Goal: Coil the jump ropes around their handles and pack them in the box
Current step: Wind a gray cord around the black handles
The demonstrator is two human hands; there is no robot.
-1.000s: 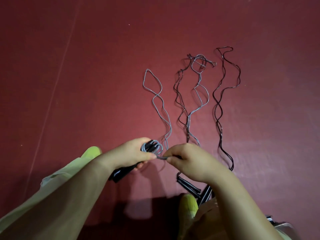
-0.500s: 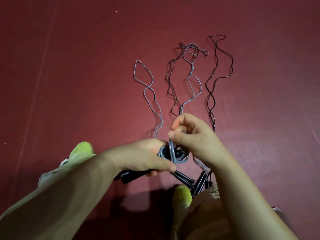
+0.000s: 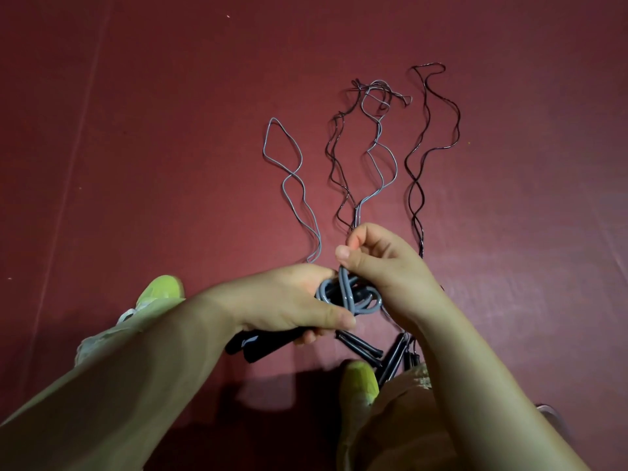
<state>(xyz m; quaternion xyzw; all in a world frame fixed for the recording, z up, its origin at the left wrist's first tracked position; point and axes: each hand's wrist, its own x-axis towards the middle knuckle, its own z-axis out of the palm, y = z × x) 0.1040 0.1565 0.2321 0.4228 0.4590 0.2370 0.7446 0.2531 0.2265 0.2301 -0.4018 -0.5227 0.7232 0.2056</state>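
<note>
My left hand (image 3: 292,300) grips a pair of black jump-rope handles (image 3: 261,345), whose ends stick out below the palm. Grey rope (image 3: 350,297) is looped in a few turns around the handles' top. My right hand (image 3: 380,263) pinches that grey rope just above the loops. The rest of this grey rope (image 3: 292,185) trails away across the red floor. Several other ropes, grey (image 3: 377,158) and dark (image 3: 421,171), lie stretched out beyond my hands. More black handles (image 3: 367,348) lie on the floor under my right wrist. No box is in view.
The red floor (image 3: 170,130) fills the view. My two yellow-green shoes (image 3: 159,290) (image 3: 360,379) stand at the lower centre, with trouser legs beside them. A small grey object (image 3: 547,411) shows at the lower right edge.
My right hand rose from beside the left hand's fingertips to above the handles, carrying the grey rope up and over. More grey loops now sit on the handles. The free rope on the floor has shortened.
</note>
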